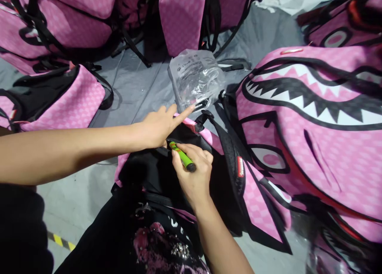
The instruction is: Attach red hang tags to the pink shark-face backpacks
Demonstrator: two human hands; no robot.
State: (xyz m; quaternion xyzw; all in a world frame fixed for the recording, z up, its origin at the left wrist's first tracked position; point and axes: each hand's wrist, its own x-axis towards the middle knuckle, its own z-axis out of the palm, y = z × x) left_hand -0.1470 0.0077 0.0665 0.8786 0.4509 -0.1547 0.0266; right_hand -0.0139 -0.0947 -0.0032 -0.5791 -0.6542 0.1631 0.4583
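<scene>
My right hand (195, 168) is closed round a green marker pen (182, 156) with orange markings and a black end. The pen's front end points up and left, under my left hand (161, 125), and its tip is hidden there. My left hand lies over the top of a black and pink backpack (155, 170), its fingers spread and the index finger stretched to the right. That fingertip reaches the near edge of a clear plastic bag (197, 73) with printing on it. The backpack lies in front of me, black side up, its straps to the right.
A large pink backpack (322, 146) with a shark-mouth print lies at the right. More pink backpacks (185, 19) stand along the far side, and another (68, 99) lies at the left. Grey sheeting (134, 83) covers the table. Yellow-black tape (61, 241) marks the floor.
</scene>
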